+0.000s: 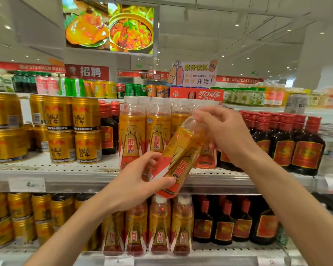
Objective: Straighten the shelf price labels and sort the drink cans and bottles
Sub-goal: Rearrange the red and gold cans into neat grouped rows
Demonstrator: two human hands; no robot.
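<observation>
Bottle [181, 156] of orange energy drink sits tilted in front of the middle shelf [52, 172], its cap end up toward 1 o'clock and its base down toward 7. The left hand [140, 181] grips the base, thumb across the red foot of the label and fingers curled behind. The right hand [217, 129] has its fingers bent round the clear neck and cap; the cap itself is hidden under them.

On the shelf behind it stands a row of matching orange bottles [132, 135]; I can count three fronts at 11 o'clock of the held one and part of a fourth label just under the right hand. At 9 o'clock, gold cans [87, 129] are stacked two high, four with faces I can read plainly, more beyond them blurred. At 3 o'clock are dark bottles with red caps [307, 148], about five along the front. A price label [27, 184] hangs on the shelf edge at 8 o'clock, its figures smeared.

The lower shelf holds four orange bottles [160, 227] in front
</observation>
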